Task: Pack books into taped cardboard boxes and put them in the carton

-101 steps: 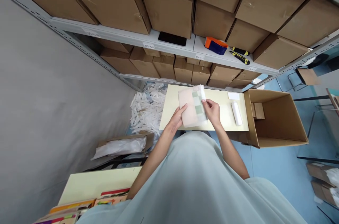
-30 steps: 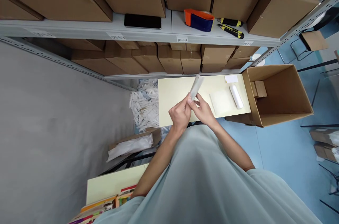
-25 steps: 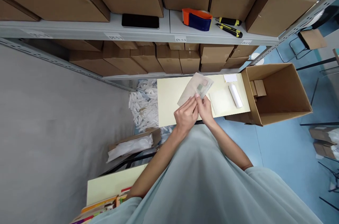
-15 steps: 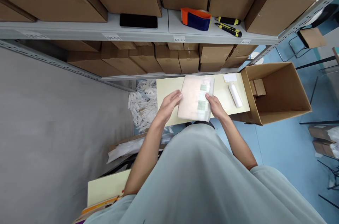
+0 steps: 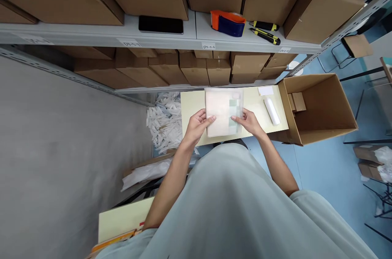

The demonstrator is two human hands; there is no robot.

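The pink and green packet faces up flat now, not edge-on like a second ago. It is between the left hand and the right hand, both pinching its sides, so it looks steady. The tabletop is below them.

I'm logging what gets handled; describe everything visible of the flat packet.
The packet is flat and roughly rectangular, pale pink at left with green patches toward the right, under a see-through, plastic-looking cover. It is held over the pale table, its broad face toward the camera. The left hand grips its left edge, the right hand its right edge, thumbs on top.
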